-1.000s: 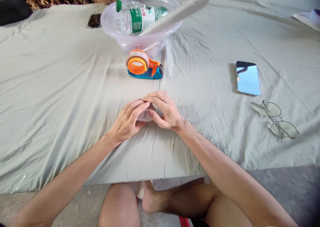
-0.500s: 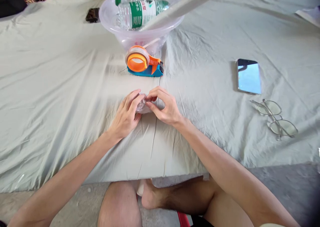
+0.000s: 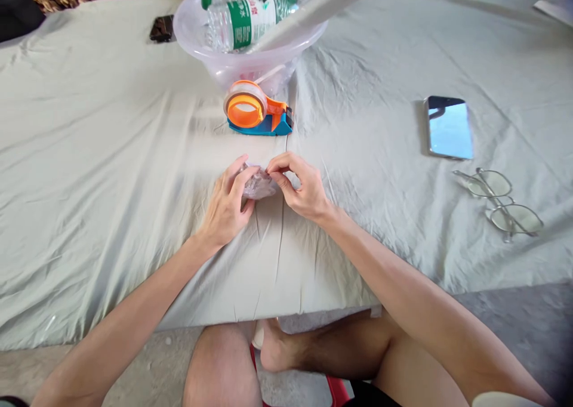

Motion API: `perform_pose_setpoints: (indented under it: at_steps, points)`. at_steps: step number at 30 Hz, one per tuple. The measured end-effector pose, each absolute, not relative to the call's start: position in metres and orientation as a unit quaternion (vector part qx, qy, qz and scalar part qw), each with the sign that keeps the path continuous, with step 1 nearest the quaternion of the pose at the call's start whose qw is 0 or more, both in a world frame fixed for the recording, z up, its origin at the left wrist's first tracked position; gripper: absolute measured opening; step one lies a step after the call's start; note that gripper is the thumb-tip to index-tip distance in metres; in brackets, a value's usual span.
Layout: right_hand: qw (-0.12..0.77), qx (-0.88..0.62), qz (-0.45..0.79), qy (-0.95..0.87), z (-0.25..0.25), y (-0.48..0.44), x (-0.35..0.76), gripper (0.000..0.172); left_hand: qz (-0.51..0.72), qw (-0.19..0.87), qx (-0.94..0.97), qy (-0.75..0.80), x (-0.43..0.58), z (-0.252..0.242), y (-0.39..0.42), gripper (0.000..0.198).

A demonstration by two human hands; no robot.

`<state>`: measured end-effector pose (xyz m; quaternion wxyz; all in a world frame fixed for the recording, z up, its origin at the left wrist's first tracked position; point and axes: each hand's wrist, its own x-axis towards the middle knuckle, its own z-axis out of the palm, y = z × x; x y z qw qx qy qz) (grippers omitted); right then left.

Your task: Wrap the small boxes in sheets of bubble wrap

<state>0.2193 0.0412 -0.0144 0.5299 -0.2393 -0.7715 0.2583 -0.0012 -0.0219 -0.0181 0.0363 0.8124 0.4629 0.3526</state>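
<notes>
The covered table (image 3: 134,126) carries a basin (image 3: 219,67) at twelve o'clock and, nearer, a tape dispenser (image 3: 274,124). At six o'clock from the dispenser, the left hand (image 3: 226,204) has its fingers curled round a piece of crumpled plastic (image 3: 260,185), while the right hand (image 3: 307,189) pinches its two o'clock edge. Risk assessed: a hard pull could tear the seemingly thin material, or the narrow pinch could slip off.

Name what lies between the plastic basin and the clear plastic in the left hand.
An orange-and-blue tape dispenser, nearer the basin than the clear plastic; the head view shows it.
</notes>
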Motion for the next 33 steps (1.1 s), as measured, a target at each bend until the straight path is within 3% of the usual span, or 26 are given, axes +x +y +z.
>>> perform_pose_setpoints:
  at_steps: [3, 9, 18, 24, 33]
  points:
    - [0.532, -0.24, 0.254, -0.771, -0.0141, 0.0403, 0.2194, 0.014, 0.366, 0.058, 0.81, 0.454, 0.0002, -0.0148, -0.0224, 0.063]
    - [0.539, -0.25, 0.237, -0.769, -0.0178, 0.041, 0.2185, 0.016, 0.372, 0.092, 0.805, 0.453, -0.003, -0.011, -0.0192, 0.038]
    - [0.535, -0.269, 0.25, -0.761, -0.0204, 0.0369, 0.2163, 0.022, 0.386, 0.096, 0.797, 0.454, -0.0038, -0.0125, -0.0159, 0.034]
    - [0.597, -0.29, 0.33, -0.671, -0.0217, 0.0424, 0.2182, 0.026, 0.394, 0.088, 0.799, 0.446, -0.0021, -0.0124, -0.0182, 0.03]
    - [0.598, -0.296, 0.273, -0.693, -0.0223, 0.0438, 0.2175, 0.019, 0.387, 0.067, 0.807, 0.441, -0.002, -0.0122, -0.0191, 0.031]
